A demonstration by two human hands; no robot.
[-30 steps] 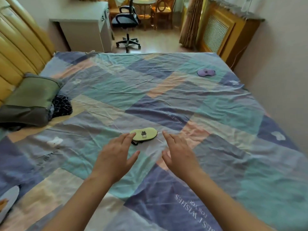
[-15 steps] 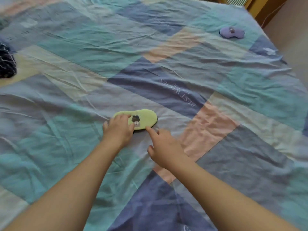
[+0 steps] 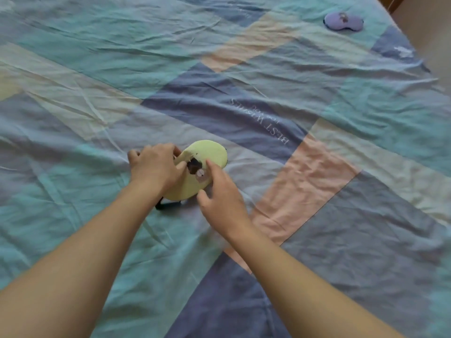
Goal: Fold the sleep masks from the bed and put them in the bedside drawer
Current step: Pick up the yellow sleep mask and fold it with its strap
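A light green sleep mask (image 3: pixel 207 157) with a small dark figure on it is lifted off the patchwork bed cover (image 3: pixel 305 191) and bent in the middle. My left hand (image 3: pixel 153 167) grips its left half, thumb on the front. My right hand (image 3: pixel 219 191) pinches its right lower part between thumb and forefinger. A black strap (image 3: pixel 168 205) hangs from under the mask onto the cover. A purple sleep mask (image 3: pixel 343 21) lies flat at the far right of the bed. The bedside drawer is out of view.
The wrinkled bed cover fills nearly the whole view. The bed's right edge (image 3: pixel 415 45) runs along the upper right corner, with a pale wall beyond it.
Both hands have closed on the green mask, lifted it off the cover and turned and bent it. The camera has tilted further down and closer to the bed.
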